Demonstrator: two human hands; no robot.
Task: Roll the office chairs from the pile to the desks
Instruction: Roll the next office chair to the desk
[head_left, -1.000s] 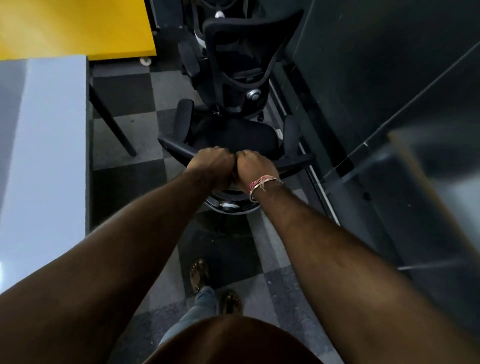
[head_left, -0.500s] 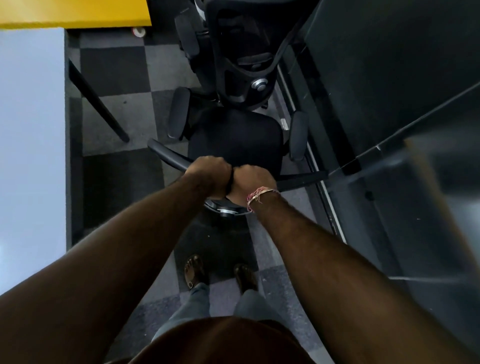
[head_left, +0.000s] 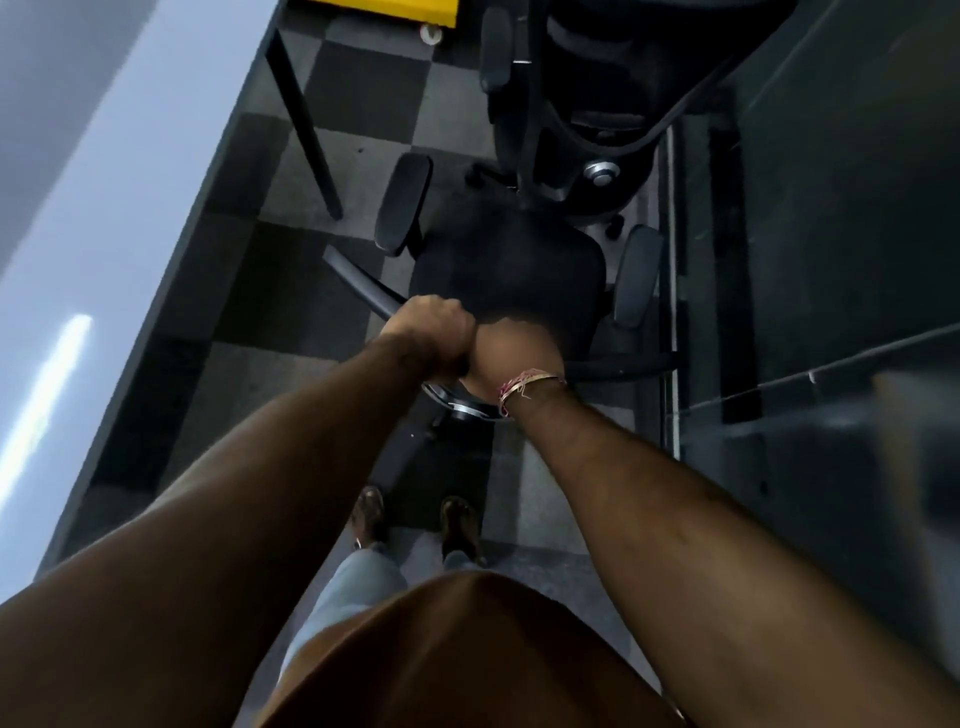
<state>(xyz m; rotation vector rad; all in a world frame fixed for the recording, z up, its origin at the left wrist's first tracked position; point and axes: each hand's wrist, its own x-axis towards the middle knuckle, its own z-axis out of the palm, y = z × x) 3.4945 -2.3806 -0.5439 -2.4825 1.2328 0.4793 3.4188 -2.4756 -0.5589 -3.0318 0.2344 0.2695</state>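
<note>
Head view: left hand (head_left: 434, 335) and right hand (head_left: 511, 358) sit knuckle to knuckle, fingers wrapped around the curved top rail of the near office chair (head_left: 511, 270), both equally close. Chair lies straight ahead, rail crosswise, seat touching the next piled chair (head_left: 597, 98). Bench (head_left: 98, 218) is to the left, so the roll likely goes back and left.

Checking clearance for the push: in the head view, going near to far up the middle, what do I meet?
Feet → hands, left and right, gripping the backrest rim → chair seat → second chair.
</note>
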